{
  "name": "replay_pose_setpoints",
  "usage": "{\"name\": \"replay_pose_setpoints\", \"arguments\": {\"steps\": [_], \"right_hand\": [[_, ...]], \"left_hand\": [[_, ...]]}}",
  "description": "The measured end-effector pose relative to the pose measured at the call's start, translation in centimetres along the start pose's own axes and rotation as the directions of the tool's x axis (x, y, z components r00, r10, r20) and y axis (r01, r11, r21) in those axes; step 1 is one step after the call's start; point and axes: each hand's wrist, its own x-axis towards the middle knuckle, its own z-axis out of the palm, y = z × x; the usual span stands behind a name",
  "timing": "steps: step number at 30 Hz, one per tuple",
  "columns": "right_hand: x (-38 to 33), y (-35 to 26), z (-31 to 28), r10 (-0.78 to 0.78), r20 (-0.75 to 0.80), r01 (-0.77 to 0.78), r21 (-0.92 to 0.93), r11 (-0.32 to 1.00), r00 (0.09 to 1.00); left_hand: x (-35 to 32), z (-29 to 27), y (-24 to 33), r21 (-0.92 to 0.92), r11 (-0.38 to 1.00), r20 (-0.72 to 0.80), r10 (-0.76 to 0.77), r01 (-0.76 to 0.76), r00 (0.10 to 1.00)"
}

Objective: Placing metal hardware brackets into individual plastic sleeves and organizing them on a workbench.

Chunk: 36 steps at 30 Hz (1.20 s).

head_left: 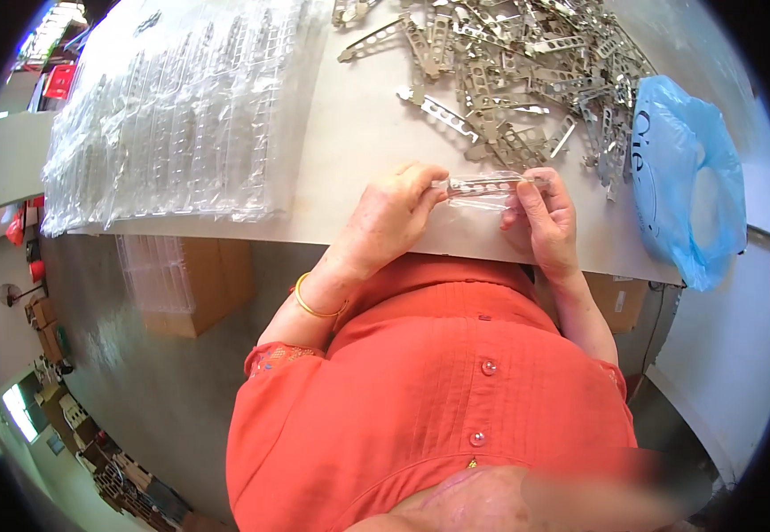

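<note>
While the left hand (391,213) pinches one end of a clear sleeve (481,204) and the right hand (548,217) grips the other, a metal strip (483,187) shows between the fingertips, its ends hidden; insertion depth cannot be determined. Beyond the fingers, overlapping brackets (527,75) extend past the upper edge.

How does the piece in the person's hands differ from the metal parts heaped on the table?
The held piece appears sleeved in clear plastic; the heaped metal parts look bare. The held piece is stretched between the left hand and right hand, while the heaped metal parts overlap at many angles on the table. Both show silvery metal with holes.
</note>
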Motion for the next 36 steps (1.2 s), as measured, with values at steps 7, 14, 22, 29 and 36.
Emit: {"name": "replay_pose_setpoints", "arguments": {"steps": [7,14,22,29,36], "right_hand": [[0.0,0.1,0.1,-0.020,-0.012,0.019,-0.027,0.999,1.000],[0.3,0.1,0.2,-0.037,0.028,0.038,-0.043,0.998,0.999],[0.3,-0.5,-0.1,0.017,0.041,-0.017,0.014,1.000,0.999],[0.2,-0.7,-0.3,0.037,0.049,-0.045,0.167,0.985,0.998],[0.0,-0.4,-0.8,0.011,0.024,-0.014,0.135,0.991,1.000]], "left_hand": [[0.2,0.2,0.2,0.234,0.965,-0.013,0.127,-0.120,0.992],[-0.1,0.3,-0.6,0.346,0.921,0.041,0.175,-0.178,0.984],[-0.4,0.1,0.2,0.116,0.986,-0.047,0.126,-0.120,0.991],[-0.9,-0.2,1.4,-0.085,0.996,0.026,0.032,-0.029,0.999],[-1.1,0.3,0.7,-0.182,0.983,0.088,0.007,0.009,0.996]]}}
